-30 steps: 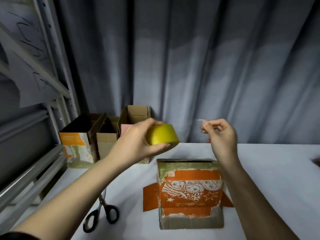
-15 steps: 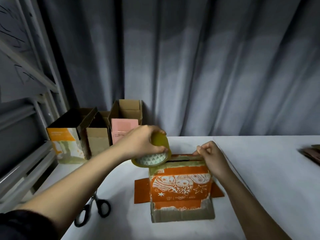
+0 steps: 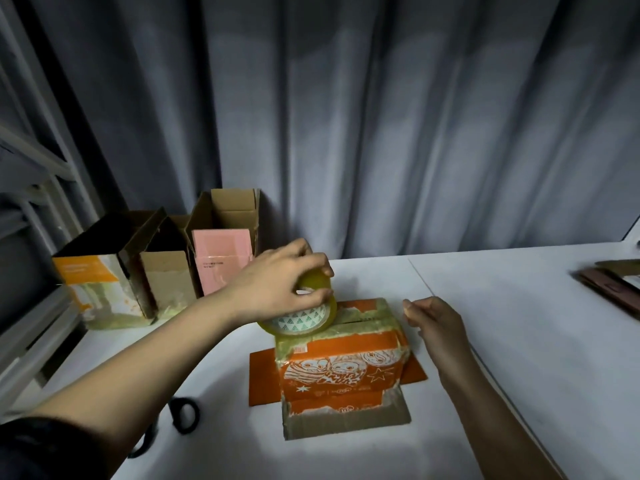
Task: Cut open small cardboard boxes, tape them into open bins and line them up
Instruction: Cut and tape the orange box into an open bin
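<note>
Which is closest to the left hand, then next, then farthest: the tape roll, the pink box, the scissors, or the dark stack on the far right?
1. Tape roll: gripped in the left hand.
2. Pink box: just behind it, to its left.
3. Scissors: at the near table edge, lower left.
4. Dark stack: far right edge.

The left arm reaches in from the lower left, a dark sleeve at its upper part and the forearm bare, stretched forward and to the right. The left hand (image 3: 277,282) is palm down with its fingers (image 3: 311,261) curled over a tape roll (image 3: 304,315), the thumb pressing the roll's inner rim. The right arm comes in from the lower right, bare, angled forward and left, and the right hand (image 3: 433,318) is loosely closed, its thumb and forefinger tips pinched together and pointing left; what they pinch cannot be made out.
</note>
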